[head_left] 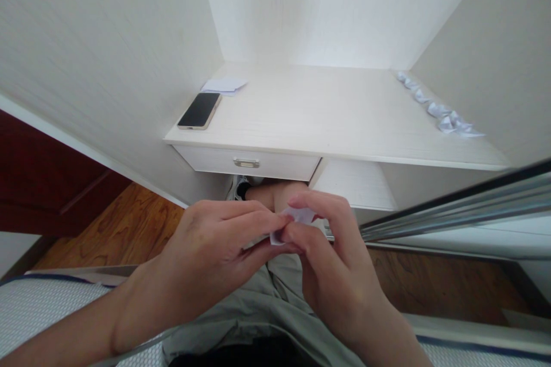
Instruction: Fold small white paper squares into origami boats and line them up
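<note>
A small folded piece of white paper is held between both hands above my lap. My left hand pinches its left side between thumb and fingers. From the other side my right hand grips it, with the index finger curled over the top and the thumb against the near side. The fingers cover much of the paper, so its full shape is hidden. Several small folded white paper pieces lie in a row along the right side of the desk shelf.
A phone lies at the shelf's left front, with flat white paper sheets behind it. Below the shelf is a closed drawer with a metal handle. White panels flank the shelf, and a dark-edged sliding door frame stands at right.
</note>
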`<state>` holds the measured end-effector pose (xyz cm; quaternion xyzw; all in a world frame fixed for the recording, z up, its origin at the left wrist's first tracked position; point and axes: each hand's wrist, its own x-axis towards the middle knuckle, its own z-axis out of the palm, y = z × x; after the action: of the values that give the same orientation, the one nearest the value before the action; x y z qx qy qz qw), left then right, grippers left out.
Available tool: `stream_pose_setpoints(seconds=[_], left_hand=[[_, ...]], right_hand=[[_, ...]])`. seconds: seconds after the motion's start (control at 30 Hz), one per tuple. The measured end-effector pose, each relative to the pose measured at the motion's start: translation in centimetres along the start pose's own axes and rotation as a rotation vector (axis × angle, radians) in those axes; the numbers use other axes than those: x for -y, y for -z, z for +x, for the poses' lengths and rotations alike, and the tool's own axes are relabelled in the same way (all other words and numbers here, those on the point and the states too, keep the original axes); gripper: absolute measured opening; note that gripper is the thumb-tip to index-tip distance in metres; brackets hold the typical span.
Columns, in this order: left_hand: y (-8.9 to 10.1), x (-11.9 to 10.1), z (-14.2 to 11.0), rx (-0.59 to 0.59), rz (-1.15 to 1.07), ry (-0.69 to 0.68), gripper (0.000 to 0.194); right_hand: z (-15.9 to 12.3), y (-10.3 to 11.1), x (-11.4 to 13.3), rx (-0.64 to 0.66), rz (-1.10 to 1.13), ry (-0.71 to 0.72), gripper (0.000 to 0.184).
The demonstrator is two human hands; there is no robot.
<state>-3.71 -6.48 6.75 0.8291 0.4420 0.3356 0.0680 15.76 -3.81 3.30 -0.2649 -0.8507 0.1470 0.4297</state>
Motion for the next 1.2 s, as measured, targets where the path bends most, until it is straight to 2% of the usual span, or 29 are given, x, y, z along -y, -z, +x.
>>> stream_pose_setpoints(seconds=[0.13, 0.23, 0.37, 0.63, 1.03, 1.2], left_hand=[[0.1, 0.1, 0.1, -0.014, -0.089, 0.055, 0.012], [0.2, 0.3, 0.2, 0.010, -0.148, 0.045, 0.009], [0.3, 0.6, 0.4, 0.071, -0.184, 0.001, 0.008], [0.5, 0.8, 0.2, 0.197, -0.075, -0.107, 0.019], [-0.1, -0.6, -0.6, 0.103, 0.014, -0.139, 0.010], [0.0, -0.7, -0.6, 0.066, 0.065, -0.186, 0.008]], right_hand=[[-0.3, 0.2, -0.3, 0.017, 0.193, -0.097, 0.023], [-0.3, 0.8, -0.3, 0.103, 0.396, -0.207, 0.019], [-0.1, 1.4, -0.5, 0.191, 0.544, -0.244, 0.013], [-0.3, 1.5, -1.1, 0.260, 0.478, -0.185, 0.019], [0.1, 2.8, -1.0, 0.377, 0.485, -0.179, 0.016], [0.3, 3.1, -1.7, 0.205, 0.499, -0.121, 0.013]])
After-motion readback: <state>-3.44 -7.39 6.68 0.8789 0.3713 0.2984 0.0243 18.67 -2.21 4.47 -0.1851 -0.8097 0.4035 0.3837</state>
